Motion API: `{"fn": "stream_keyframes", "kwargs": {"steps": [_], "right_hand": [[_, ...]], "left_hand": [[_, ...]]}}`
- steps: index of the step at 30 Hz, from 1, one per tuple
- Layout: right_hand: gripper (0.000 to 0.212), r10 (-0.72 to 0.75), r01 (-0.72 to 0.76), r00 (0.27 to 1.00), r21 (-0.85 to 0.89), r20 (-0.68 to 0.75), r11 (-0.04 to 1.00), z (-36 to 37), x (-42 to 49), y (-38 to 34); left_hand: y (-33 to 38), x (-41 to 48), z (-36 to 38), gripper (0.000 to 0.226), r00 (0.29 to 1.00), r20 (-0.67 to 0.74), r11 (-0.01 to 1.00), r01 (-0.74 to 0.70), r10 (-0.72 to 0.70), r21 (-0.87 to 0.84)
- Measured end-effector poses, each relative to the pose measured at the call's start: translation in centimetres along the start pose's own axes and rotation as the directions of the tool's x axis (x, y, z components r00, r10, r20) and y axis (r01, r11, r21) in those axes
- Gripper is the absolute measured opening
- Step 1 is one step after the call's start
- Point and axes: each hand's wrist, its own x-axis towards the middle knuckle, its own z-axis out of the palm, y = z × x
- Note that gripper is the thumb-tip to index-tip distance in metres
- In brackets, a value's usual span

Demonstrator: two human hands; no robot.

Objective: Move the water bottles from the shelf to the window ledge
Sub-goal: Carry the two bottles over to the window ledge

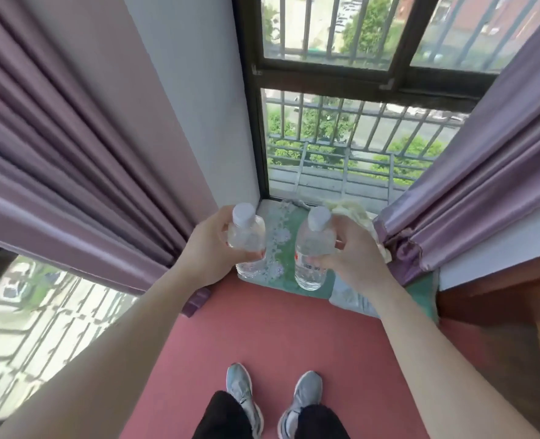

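Each hand gripped a clear plastic, white-capped water bottle: left hand (213,248) round the left bottle (247,240), right hand (351,253) round the right bottle (313,248), both upright over the lace-covered green window ledge (286,229).

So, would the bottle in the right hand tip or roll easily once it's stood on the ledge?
Probably somewhat tippy: the bottle is tall and narrow, and the ledge looks lace-covered. It appears full, so likely heavy enough to steady it. Laid down, its round body would roll.
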Motion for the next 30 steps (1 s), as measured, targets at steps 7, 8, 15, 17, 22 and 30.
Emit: {"fn": "stream_keyframes", "kwargs": {"steps": [7, 8, 15, 17, 22, 30], "right_hand": [[0.068, 0.057, -0.057, 0.998, 0.021, 0.034, 0.998, 7.3, 4.5, 8.5], [0.069, 0.068, -0.069, 0.997, 0.022, 0.043, 0.997, 8.4, 5.2, 10.1], [0.063, 0.134, -0.137, 0.988, 0.029, 0.081, 0.990, 16.2, 10.2, 24.0], [0.060, 0.150, -0.152, 0.984, 0.015, 0.091, 0.988, 18.5, 11.6, 28.4], [0.060, 0.187, -0.187, 0.976, -0.008, 0.116, 0.982, 24.4, 15.5, 40.2], [0.063, 0.231, -0.226, 0.965, -0.058, 0.123, 0.972, 34.8, 20.6, 57.4]], "left_hand": [[-10.1, 3.6, 4.3, 0.061, 0.992, 0.081, 0.995, 0.089, -0.092, 0.046], [-11.7, 4.1, 5.0, 0.059, 0.990, 0.094, 0.994, 0.100, -0.105, 0.049], [-25.9, 8.1, 13.5, 0.055, 0.977, 0.150, 0.987, 0.144, -0.154, 0.075], [-30.5, 9.4, 16.4, 0.060, 0.971, 0.181, 0.984, 0.138, -0.156, 0.109], [-41.8, 12.4, 22.9, 0.051, 0.959, 0.258, 0.982, 0.074, -0.118, 0.172], [-58.7, 17.1, 30.8, 0.036, 0.943, 0.323, 0.953, -0.024, -0.078, 0.301]]}}
